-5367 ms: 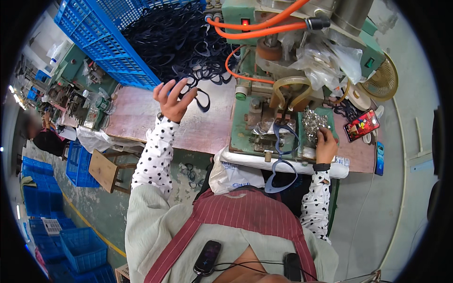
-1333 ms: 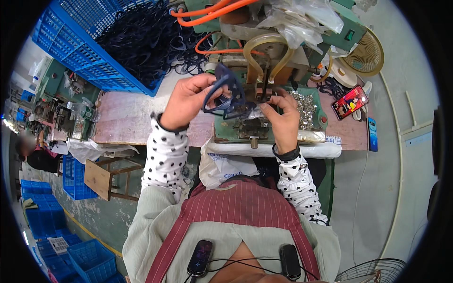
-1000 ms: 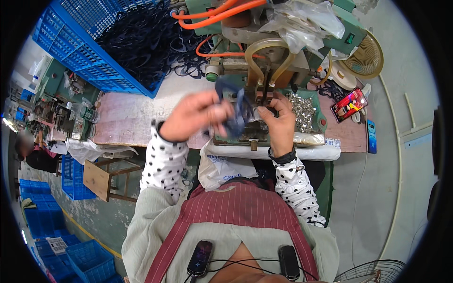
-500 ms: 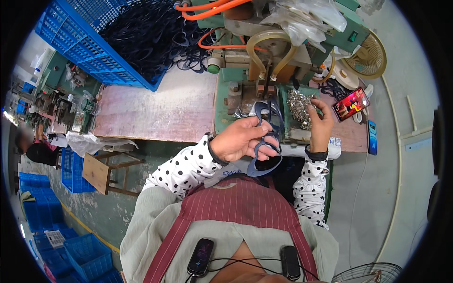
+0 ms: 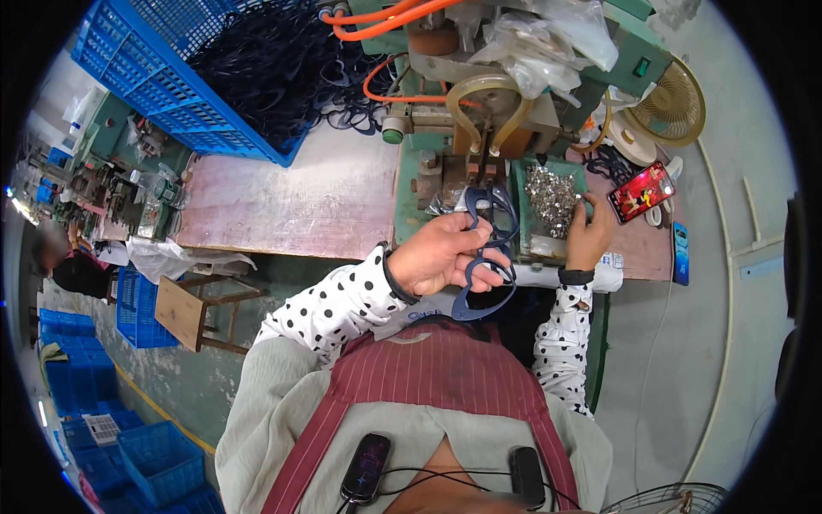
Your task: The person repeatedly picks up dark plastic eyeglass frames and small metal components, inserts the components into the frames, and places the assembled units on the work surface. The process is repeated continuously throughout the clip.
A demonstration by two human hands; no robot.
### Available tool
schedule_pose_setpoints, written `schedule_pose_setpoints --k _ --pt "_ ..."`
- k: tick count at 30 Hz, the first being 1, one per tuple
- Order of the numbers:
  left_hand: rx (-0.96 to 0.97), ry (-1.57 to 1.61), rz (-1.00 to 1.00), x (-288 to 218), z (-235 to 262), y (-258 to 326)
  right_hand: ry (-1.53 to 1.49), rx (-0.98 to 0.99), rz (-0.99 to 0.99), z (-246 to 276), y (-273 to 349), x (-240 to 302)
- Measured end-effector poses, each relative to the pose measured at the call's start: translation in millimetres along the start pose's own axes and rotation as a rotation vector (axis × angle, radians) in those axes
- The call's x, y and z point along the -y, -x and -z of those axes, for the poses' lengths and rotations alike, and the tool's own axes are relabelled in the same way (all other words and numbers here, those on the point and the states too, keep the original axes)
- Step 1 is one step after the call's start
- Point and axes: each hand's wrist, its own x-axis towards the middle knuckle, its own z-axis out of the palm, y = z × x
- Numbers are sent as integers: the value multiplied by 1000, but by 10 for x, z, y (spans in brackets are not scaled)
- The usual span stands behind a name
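Note:
My left hand (image 5: 445,257) is closed around a dark blue strap with looped openings (image 5: 467,306). The strap's upper end reaches to the press head (image 5: 486,167) of a green bench machine; its lower loop hangs below my fingers. My right hand (image 5: 591,233) is at the right edge of a green tray (image 5: 586,182) heaped with small shiny metal pieces (image 5: 550,201). Its fingers are curled in toward the thumb. Whatever sits between those fingertips is hidden or too small to name.
A blue crate (image 5: 163,90) spilling dark straps (image 5: 257,77) stands at the back left of the table (image 5: 287,206). To the right are a lit phone (image 5: 640,192), a blue phone-like object (image 5: 680,254) and a fan (image 5: 672,103). Orange hoses (image 5: 385,24) cross above the machine. A wooden stool (image 5: 181,314) stands at left.
My right hand has shifted slightly right and down, from over the metal pieces to the tray's edge. My left hand keeps the strap at nearly the same spot.

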Motion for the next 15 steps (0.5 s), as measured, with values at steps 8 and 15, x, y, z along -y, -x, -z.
schedule_pose_setpoints --k 8,15 --pt "-8 -4 -24 47 26 -15 195 88 194 -60 68 -114" --pt "-19 -233 -117 243 210 149 249 173 171 -250 66 -266"
